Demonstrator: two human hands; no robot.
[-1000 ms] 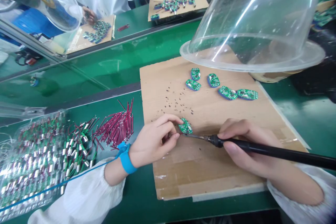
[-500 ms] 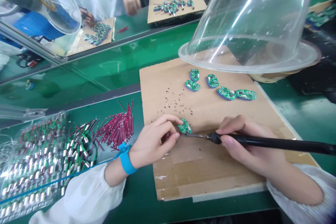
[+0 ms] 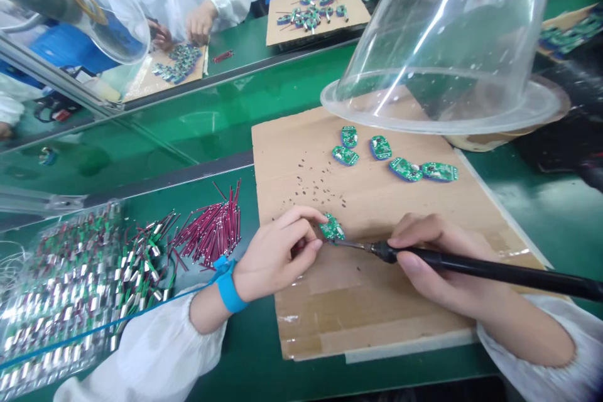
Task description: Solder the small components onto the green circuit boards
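Observation:
A soldering iron (image 3: 464,262) with a black handle is in my right hand (image 3: 452,264), fingers closed round its front end. Its metal tip reaches the lower edge of a small green circuit board (image 3: 332,227) on the cardboard sheet (image 3: 377,304). At that board's left side is my left hand (image 3: 285,251), index fingertip touching the board. Below, its thumb and another finger are pinched together close to the iron's tip; what lies between them is too small to make out. A blue wrist strap (image 3: 230,292) is round my left wrist.
Several more circuit boards (image 3: 380,147) lie further back on the cardboard. Left are red wires (image 3: 211,232), metal-ended parts with leads (image 3: 141,264) and a filled clear tray (image 3: 56,301). A clear plastic hood (image 3: 438,44) hangs above. Behind the green partition, a co-worker's hand (image 3: 200,22) is near more boards.
The rear of the soldering iron has dipped slightly, while its tip stays at the board. My left hand has hardly moved. Across the partition, the co-worker's hand has moved left and down toward the boards.

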